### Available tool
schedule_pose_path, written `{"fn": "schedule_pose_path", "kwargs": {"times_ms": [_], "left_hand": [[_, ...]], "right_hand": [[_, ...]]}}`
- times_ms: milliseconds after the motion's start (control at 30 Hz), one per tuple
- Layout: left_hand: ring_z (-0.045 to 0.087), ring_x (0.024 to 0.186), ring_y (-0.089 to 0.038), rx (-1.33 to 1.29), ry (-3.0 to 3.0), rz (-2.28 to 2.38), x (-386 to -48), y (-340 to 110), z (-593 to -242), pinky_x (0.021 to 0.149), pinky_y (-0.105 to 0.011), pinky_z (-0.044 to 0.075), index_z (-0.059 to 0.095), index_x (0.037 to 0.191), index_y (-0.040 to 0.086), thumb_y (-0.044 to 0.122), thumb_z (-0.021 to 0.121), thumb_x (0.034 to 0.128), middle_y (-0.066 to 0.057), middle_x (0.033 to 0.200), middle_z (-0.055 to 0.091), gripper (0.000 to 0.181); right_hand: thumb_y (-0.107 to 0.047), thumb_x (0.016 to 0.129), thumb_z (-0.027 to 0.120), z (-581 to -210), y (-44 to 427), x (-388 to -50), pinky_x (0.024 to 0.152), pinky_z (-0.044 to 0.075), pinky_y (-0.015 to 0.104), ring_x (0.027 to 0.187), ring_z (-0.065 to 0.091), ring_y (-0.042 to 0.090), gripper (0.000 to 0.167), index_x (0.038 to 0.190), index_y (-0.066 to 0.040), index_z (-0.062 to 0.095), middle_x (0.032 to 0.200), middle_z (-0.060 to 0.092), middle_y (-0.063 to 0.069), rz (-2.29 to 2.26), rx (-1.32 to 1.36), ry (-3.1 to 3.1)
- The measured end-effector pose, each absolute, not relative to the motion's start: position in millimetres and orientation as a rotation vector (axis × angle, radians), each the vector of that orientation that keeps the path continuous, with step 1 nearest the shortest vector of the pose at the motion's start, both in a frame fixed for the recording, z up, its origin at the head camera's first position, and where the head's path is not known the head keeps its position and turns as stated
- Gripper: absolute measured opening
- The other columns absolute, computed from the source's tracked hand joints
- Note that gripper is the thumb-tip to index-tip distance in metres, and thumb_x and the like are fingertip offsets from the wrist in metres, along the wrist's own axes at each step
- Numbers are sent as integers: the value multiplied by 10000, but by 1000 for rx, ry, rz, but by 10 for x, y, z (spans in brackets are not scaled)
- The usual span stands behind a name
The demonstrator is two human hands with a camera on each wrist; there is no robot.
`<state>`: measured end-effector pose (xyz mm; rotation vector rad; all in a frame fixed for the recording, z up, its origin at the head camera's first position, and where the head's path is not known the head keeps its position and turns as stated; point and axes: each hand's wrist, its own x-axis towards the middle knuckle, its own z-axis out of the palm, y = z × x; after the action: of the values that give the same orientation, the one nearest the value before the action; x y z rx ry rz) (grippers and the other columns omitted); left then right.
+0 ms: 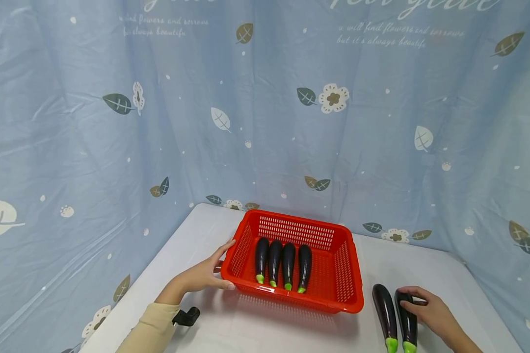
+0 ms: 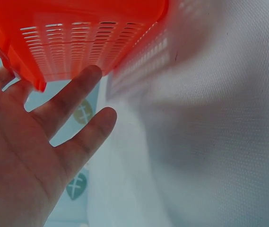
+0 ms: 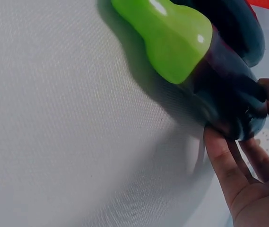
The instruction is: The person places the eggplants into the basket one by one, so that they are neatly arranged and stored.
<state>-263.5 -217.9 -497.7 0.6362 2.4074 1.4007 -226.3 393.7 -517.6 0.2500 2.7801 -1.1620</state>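
A red plastic basket [image 1: 291, 300] stands on the white table, with several dark eggplants [image 1: 275, 260] side by side in it, green ends toward me. My left hand [image 1: 205, 276] is spread at the basket's left end. One finger lies along the rim and the thumb is by the front corner; in the left wrist view two straight fingers [image 2: 84, 142] extend under the basket. At the right, two more eggplants lie on the table. My right hand [image 1: 433, 314] holds the outer eggplant [image 3: 224, 90], thumb and fingers on opposite sides. Its neighbour [image 1: 384, 314] lies just left.
Behind the white table [image 1: 256, 331] hangs a blue curtain [image 1: 265, 147] printed with leaves and flowers, which also runs along both sides. A black device [image 1: 186, 317] sits at my left wrist. The two loose eggplants lie to the right of the basket.
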Motion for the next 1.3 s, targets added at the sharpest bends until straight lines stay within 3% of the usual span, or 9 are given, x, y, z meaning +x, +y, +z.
{"fn": "schedule_pose_path", "kwargs": {"times_ms": [200, 500, 1000, 1300], "left_hand": [[479, 1347, -405, 632, 2415, 1394, -2621, -2176, -4977, 1050, -559, 469, 67, 1644, 277, 364, 868, 802, -147, 1651, 207, 1165], [473, 1353, -416, 642, 2407, 1400, -2613, -2175, -4955, 1055, -561, 464, 64, 1646, 259, 346, 869, 805, -160, 1647, 213, 1167], [474, 1354, -405, 633, 2404, 1404, -2615, -2167, -4951, 1061, -554, 461, 65, 1644, 279, 358, 872, 799, -153, 1644, 221, 1172], [480, 1351, -400, 642, 2404, 1403, -2618, -2170, -4944, 1059, -550, 463, 60, 1646, 266, 352, 872, 801, -157, 1643, 225, 1175]], "right_hand": [[-355, 891, 784, -5207, 3960, -2275, 706, 587, 383, 1143, 604, 505, 588, 1301, 32, 619, 1362, 539, 338, -1141, 253, 2820], [-418, 911, 753, -5210, 3964, -2289, 848, 581, 506, 1206, 550, 546, 600, 1316, 9, 631, 1394, 524, 333, -1063, 238, 2885], [-401, 900, 774, -5211, 3964, -2327, 826, 591, 481, 1185, 547, 540, 628, 1337, 18, 609, 1394, 491, 362, -1116, 301, 2855], [-423, 903, 766, -5112, 3954, -2346, 885, 563, 527, 1216, 529, 540, 652, 1360, 11, 598, 1429, 470, 352, -1110, 289, 2858]]}}
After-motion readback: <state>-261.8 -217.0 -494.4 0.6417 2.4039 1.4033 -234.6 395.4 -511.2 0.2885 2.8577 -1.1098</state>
